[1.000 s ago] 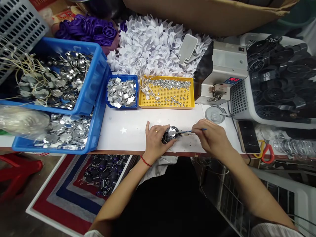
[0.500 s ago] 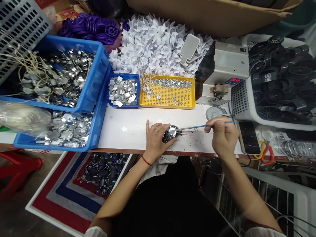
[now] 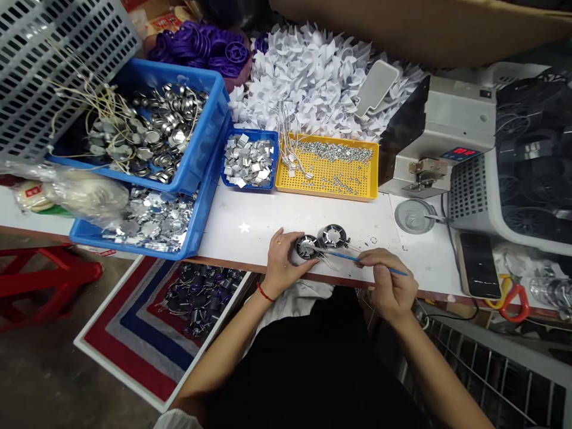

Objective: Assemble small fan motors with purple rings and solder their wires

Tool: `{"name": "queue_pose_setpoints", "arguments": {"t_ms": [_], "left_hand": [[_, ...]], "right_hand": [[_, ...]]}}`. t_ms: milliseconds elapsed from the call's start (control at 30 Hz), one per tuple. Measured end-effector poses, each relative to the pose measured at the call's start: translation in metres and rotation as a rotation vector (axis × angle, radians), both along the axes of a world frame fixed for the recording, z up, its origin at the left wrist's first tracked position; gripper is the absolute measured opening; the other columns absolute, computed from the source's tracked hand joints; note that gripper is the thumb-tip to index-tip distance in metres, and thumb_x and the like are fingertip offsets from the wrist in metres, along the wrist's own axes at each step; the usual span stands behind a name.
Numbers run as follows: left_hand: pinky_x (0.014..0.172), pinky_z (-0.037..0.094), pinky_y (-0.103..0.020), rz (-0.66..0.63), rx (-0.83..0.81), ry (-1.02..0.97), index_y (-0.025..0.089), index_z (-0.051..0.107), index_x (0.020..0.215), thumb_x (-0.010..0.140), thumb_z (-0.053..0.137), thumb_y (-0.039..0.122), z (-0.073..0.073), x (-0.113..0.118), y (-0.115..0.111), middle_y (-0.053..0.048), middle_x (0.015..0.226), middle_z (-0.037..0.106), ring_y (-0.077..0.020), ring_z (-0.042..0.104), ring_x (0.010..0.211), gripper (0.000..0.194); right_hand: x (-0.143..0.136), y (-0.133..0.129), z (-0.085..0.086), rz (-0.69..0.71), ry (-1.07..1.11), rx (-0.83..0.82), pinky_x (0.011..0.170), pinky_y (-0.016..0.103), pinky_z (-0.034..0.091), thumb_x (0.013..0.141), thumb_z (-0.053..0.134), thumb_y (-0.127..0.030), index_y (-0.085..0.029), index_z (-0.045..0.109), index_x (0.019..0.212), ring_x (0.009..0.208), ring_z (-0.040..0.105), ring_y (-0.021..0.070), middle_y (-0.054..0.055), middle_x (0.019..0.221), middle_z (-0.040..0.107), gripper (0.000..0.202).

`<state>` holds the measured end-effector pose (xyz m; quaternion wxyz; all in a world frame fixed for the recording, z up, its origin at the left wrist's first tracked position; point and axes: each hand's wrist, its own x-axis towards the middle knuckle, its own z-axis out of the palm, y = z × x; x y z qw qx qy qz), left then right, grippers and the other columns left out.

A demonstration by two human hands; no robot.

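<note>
My left hand [image 3: 285, 260] is curled round a small black round part [image 3: 307, 246] with a silver metal plate on its face, at the front of the white table. Just right of it lies a second such part [image 3: 333, 236], apart from my fingers, with thin leads sticking out. Pinched in my right hand [image 3: 389, 284] is a thin blue-handled brush [image 3: 343, 255]. Its pale tip reaches left onto the part in my left hand.
Behind my hands stand a blue tray of metal pieces [image 3: 224, 182] and a yellow tray of small nuts [image 3: 328, 189]. To the right are a round dish [image 3: 413, 216], a grey machine [image 3: 456, 119], a phone [image 3: 480, 265] and scissors [image 3: 515, 304]. Blue bins [image 3: 196, 173] fill the left.
The view has shifted, with things on the table appearing farther right. Two round parts now show side by side. The brush tip rests on the left one, and my right hand has come closer.
</note>
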<state>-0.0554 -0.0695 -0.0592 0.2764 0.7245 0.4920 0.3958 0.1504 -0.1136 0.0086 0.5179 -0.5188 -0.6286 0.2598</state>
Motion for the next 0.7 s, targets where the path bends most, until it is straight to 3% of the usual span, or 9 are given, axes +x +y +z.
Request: {"name": "queue_pose_setpoints", "arguments": {"t_ms": [200,333,500,700], "left_hand": [[0.112,0.037,-0.052,0.008,-0.028,0.041,0.022,0.052,0.116,0.075,0.074,0.050,-0.002,-0.002,-0.002,-0.005,0.107,0.068,-0.0225,0.064,0.104,0.053],[0.112,0.038,-0.049,0.003,0.006,0.034,0.022,0.052,0.116,0.074,0.076,0.046,-0.002,-0.002,-0.002,-0.004,0.106,0.068,-0.0201,0.064,0.103,0.054],[0.111,0.038,-0.051,0.006,-0.018,0.040,0.022,0.053,0.115,0.075,0.075,0.044,-0.001,-0.003,-0.002,-0.005,0.107,0.069,-0.0219,0.064,0.103,0.051],[0.111,0.039,-0.049,0.010,0.014,0.011,0.021,0.054,0.115,0.075,0.075,0.043,-0.002,-0.002,-0.002,-0.005,0.106,0.069,-0.0209,0.065,0.102,0.051]], "right_hand": [[0.001,0.004,0.004,0.144,-0.145,0.096,0.063,0.039,0.054,0.089,0.045,-0.013,-0.020,0.064,0.100,0.078,0.066,0.0226,0.008,0.085,0.068,0.022],[-0.002,0.013,0.022,0.280,-0.284,0.105,0.061,0.036,0.053,0.089,0.046,-0.010,-0.020,0.061,0.102,0.076,0.064,0.0204,0.007,0.083,0.066,0.023],[-0.009,0.030,0.049,0.443,-0.530,0.068,0.058,0.031,0.048,0.094,0.044,-0.014,-0.020,0.056,0.092,0.067,0.056,0.0171,0.005,0.075,0.062,0.013],[-0.006,0.041,0.061,0.496,-0.693,-0.017,0.056,0.029,0.043,0.098,0.042,-0.021,-0.020,0.053,0.088,0.065,0.054,0.0167,0.004,0.074,0.060,0.015]]}}
